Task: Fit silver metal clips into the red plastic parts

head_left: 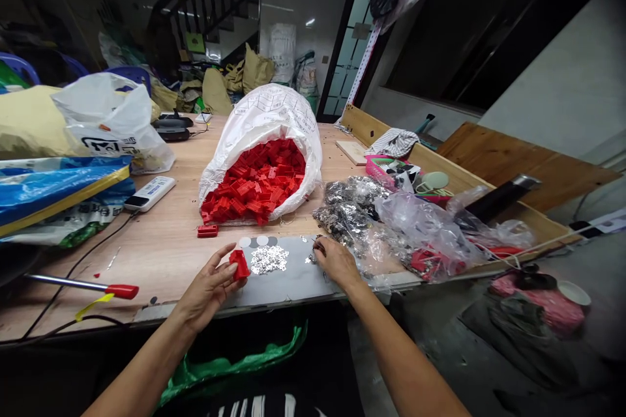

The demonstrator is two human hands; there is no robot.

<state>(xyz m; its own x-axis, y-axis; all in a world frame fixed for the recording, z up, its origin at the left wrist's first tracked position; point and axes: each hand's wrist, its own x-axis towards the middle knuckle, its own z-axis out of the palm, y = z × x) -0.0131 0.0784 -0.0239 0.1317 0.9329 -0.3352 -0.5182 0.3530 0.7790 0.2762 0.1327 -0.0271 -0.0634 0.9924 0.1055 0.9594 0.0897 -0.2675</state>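
Note:
My left hand [209, 287] is closed on a small red plastic part [239, 264], gripped between thumb and fingers above the front of the table. Beside it, a pile of small shiny metal pieces [268, 259] lies on a grey sheet [303, 283]. My right hand [337, 262] reaches to the sheet's right side, its fingertips pinched together by a few loose metal pieces [309, 259]; what they hold, if anything, is too small to make out. Behind the sheet, a white woven sack [274, 107] lies with its mouth towards me, full of red plastic parts [264, 179].
Clear plastic bags of metal pieces [349, 199] crowd the right side, before a pink basket [379, 169]. One red part [207, 231] lies by the sack. At left are a white power strip [150, 193], a red-handled lever [122, 291] and plastic bags [112, 111].

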